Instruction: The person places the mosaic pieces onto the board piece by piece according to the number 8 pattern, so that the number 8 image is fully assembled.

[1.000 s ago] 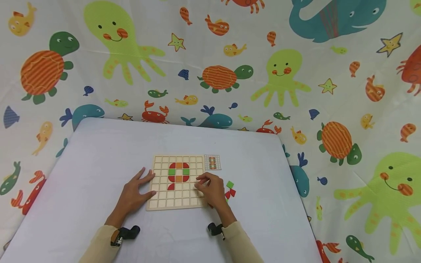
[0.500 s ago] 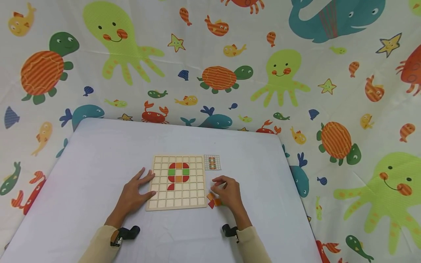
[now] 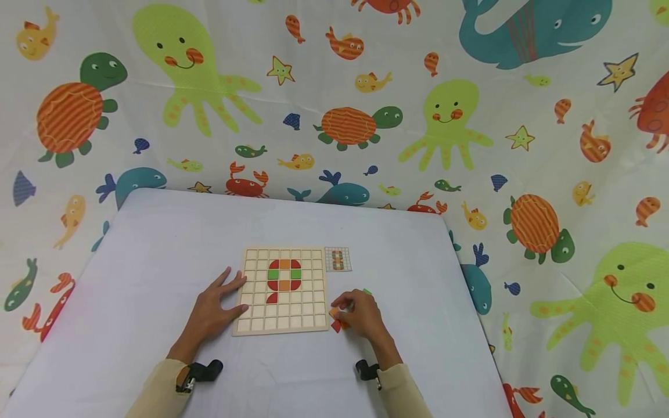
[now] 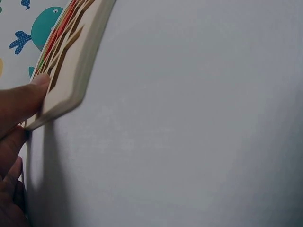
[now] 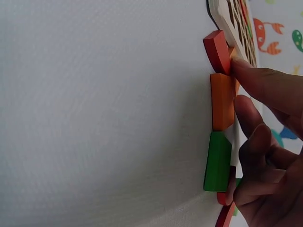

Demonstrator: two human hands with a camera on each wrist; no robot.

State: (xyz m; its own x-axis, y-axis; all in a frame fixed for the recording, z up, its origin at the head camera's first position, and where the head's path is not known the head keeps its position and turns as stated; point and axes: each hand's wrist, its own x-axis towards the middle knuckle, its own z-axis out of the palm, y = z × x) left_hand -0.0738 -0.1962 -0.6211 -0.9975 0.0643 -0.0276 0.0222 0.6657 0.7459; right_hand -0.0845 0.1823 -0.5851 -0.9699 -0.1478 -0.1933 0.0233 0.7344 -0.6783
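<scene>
A wooden grid board (image 3: 282,332) lies on the table, with red, orange and green tiles (image 3: 284,264) set as a ring in its upper middle. One red quarter-round tile (image 3: 272,298) sits below them. My left hand (image 3: 211,305) rests at the board's left edge, thumb and forefinger spread; in the left wrist view the thumb (image 4: 23,104) lies on the rim. Right of the board, my right hand (image 3: 363,316) pinches a loose orange block (image 3: 333,312). In the right wrist view, red (image 5: 218,52), orange (image 5: 222,101) and green (image 5: 218,161) blocks lie beside the fingers.
A small printed pattern card (image 3: 338,259) lies at the board's upper right. Another green block (image 3: 367,291) shows behind the right hand. White cloth (image 3: 292,377) covers the table, and a sea-animal curtain (image 3: 292,133) hangs behind it.
My right hand has moved from over the board's right side to the loose blocks on the right, then lowered its fingers to an orange one. The left hand has stayed at the edge.
</scene>
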